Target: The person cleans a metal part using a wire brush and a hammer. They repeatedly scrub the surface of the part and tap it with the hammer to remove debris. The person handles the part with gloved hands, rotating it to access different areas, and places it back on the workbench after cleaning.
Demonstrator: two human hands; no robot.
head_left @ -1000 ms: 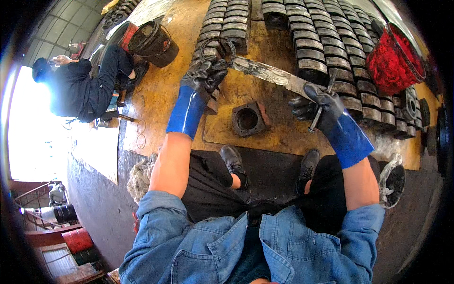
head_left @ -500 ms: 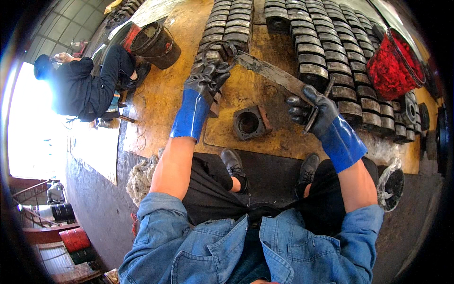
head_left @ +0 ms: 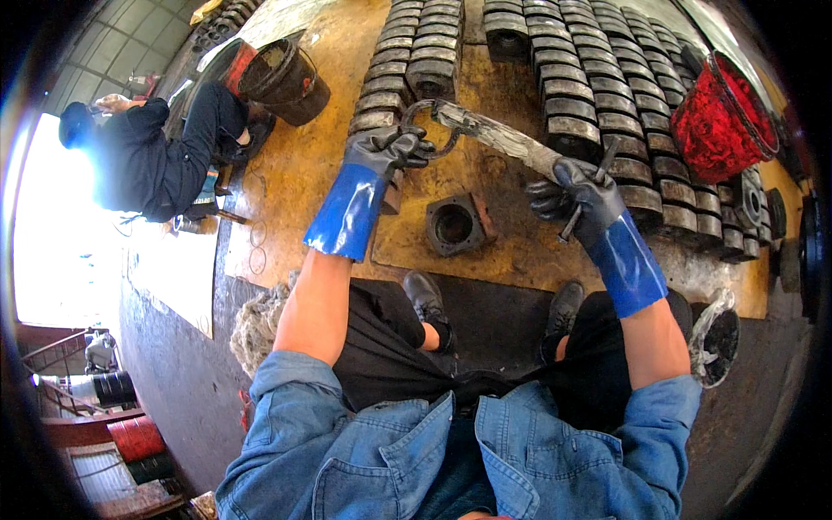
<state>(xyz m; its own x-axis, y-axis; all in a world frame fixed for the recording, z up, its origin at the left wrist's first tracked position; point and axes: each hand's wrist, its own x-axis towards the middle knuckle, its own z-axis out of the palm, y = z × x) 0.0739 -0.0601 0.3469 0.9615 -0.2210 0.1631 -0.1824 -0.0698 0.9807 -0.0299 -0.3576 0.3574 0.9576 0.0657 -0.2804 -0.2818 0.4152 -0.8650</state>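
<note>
Both my hands wear blue gloves with dark fingers. My left hand (head_left: pixel 386 149) grips a dark metal hook (head_left: pixel 426 113) at the end of a long grey wrapped bar (head_left: pixel 496 134). My right hand (head_left: pixel 576 195) holds the bar's other end together with a thin dark rod (head_left: pixel 588 192). The bar hangs level over a yellowish metal floor plate (head_left: pixel 321 186), just in front of rows of grey cast metal parts (head_left: pixel 576 87). One square cast part with a round bore (head_left: pixel 457 223) lies alone on the plate below the bar, in front of my black shoes (head_left: pixel 426 297).
A red bucket (head_left: pixel 719 117) stands at the right by the rows. A dark bucket (head_left: pixel 286 78) sits at the upper left. Another person in dark clothes (head_left: pixel 147 160) crouches at the left. A rag pile (head_left: pixel 256 325) and a round dish (head_left: pixel 715 342) lie near my feet.
Both hands have carried the bar and hook farther from me, toward the rows of parts, and the bar now lies flatter. The square part stays where it was.
</note>
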